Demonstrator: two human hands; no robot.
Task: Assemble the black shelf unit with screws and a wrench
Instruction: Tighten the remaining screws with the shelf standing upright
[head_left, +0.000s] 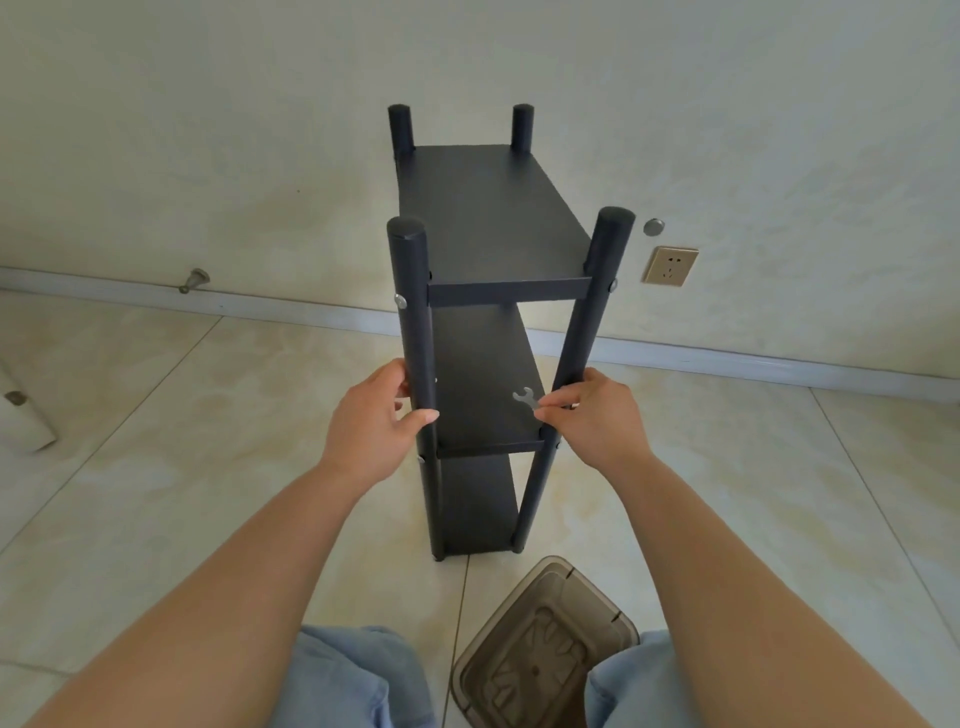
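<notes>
Shelf unit (488, 218) stood upright, posts vertical. Left hand (371, 421) wrapped the near-left post (415, 332); right hand (587, 415) pinched the wrench (524, 398) (flat, small) beside the near-right post (582, 338), just inboard.

A tall black three-tier shelf unit (483, 218) stands upright on pale floor tiles (156, 467). Your left hand (371, 421) grips its near left post; your right hand (589, 415) pinches a small flat silver wrench (524, 399) beside its near right post.
</notes>
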